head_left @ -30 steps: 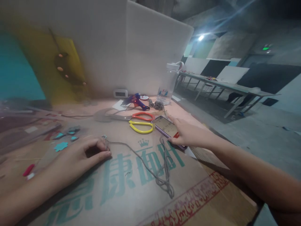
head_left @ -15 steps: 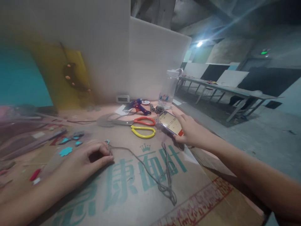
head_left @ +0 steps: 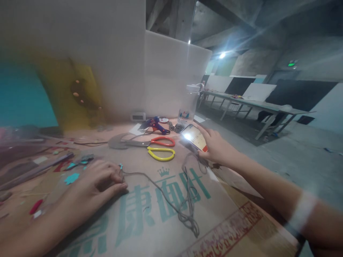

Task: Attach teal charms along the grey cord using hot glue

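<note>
My right hand (head_left: 213, 144) is closed around the right side of a smartphone (head_left: 197, 139), which is tilted up off the cardboard with a bright glare on its timer screen. On the cardboard lies my left hand (head_left: 103, 182), its fingers curled and closed at the end of a thin grey cord (head_left: 150, 178). A tiny teal piece (head_left: 121, 166) shows at those fingertips; the hand partly hides it. The cord trails right into a loose bundle (head_left: 189, 210) below the phone. Scissors (head_left: 150, 144) with one red and one yellow handle lie open between the hands.
Behind the scissors are a glue gun (head_left: 155, 125), a small white digital device (head_left: 138, 116) and a clear bottle (head_left: 184, 116). Teal scraps (head_left: 71, 178) and a red piece (head_left: 36, 206) lie to the left. A pale partition (head_left: 171, 71) stands at the back.
The phone has tilted in my right hand, and glare now covers part of its screen. My left hand stays at the cord's end. The view has shifted slightly.
</note>
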Motion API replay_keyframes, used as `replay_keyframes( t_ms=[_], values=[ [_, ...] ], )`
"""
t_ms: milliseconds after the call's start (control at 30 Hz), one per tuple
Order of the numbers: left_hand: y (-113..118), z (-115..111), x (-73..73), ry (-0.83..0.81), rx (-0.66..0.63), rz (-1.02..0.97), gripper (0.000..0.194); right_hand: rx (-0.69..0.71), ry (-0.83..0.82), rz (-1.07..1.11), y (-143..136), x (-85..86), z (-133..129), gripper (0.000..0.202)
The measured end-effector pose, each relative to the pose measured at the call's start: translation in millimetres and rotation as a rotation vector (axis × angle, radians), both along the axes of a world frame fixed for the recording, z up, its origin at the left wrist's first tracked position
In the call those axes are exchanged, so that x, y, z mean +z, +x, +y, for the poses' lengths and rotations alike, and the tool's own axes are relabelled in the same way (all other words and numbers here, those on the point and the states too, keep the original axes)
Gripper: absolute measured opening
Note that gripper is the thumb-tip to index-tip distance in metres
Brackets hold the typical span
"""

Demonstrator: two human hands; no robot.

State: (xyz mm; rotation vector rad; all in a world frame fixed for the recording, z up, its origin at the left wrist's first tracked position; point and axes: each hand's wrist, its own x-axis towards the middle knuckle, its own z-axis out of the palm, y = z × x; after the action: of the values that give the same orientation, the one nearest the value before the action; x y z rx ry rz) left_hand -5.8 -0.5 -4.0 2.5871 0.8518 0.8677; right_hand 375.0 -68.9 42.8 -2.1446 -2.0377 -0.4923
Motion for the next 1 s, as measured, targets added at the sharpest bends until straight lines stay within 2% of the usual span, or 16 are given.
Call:
replay_keyframes(
  t_ms=[200,400,567,733,800,867,933,1000],
  values=[
    [0,3,-1.5,0.018,0.006,0.011,0.026,-0.063,-0.044,0.013,10,-3.6,5,0.093],
    [-2,3,-1.5,0.007,0.005,0.019,0.025,-0.117,-0.074,0.098,39,-15.6,17,0.093],
    [-2,4,-4.4,-0.004,-0.012,0.034,0.027,-0.178,-0.166,0.185,63,-24.2,29,0.093],
    [-2,5,-7.9,0.023,-0.028,0.051,0.025,-0.148,-0.213,0.2,74,-20.0,29,0.09],
    [-2,4,-8.9,0.034,-0.024,0.05,0.024,-0.119,-0.157,0.188,68,-12.9,28,0.085],
    [-1,4,-9.1,0.044,-0.011,0.046,0.024,-0.038,-0.019,0.208,50,-4.2,26,0.069],
    [0,3,-8.2,0.057,0.009,0.041,0.025,0.092,0.129,0.32,19,3.9,23,0.047],
    [2,1,-6.4,0.073,0.02,0.037,0.024,0.263,0.159,0.495,-25,9.7,16,0.036]
  ],
)
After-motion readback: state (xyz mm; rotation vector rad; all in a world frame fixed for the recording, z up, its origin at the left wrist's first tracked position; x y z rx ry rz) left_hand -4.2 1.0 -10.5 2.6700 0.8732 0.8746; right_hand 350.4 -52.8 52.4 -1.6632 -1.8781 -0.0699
